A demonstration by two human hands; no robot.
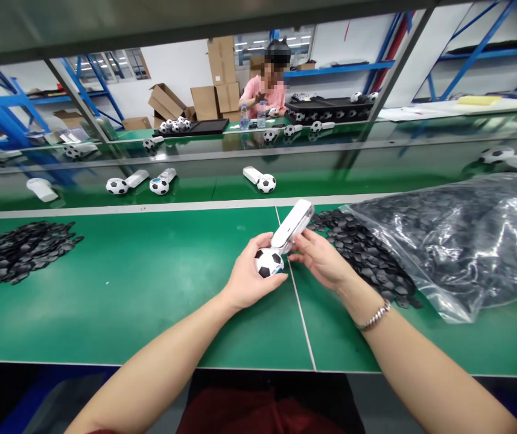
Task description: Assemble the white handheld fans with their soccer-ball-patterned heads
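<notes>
Beaded silver bracelet (376,316), dark-red top (228,413)

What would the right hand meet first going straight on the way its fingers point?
Likely the white handle joined to the ball in the left hand; the right hand seems to touch it.

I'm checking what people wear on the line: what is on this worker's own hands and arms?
Both the left hand and right hand are bare, without gloves. The forearms are uncovered. A silvery, bead-like bracelet circles the right wrist. Dark red clothing shows below.
</notes>
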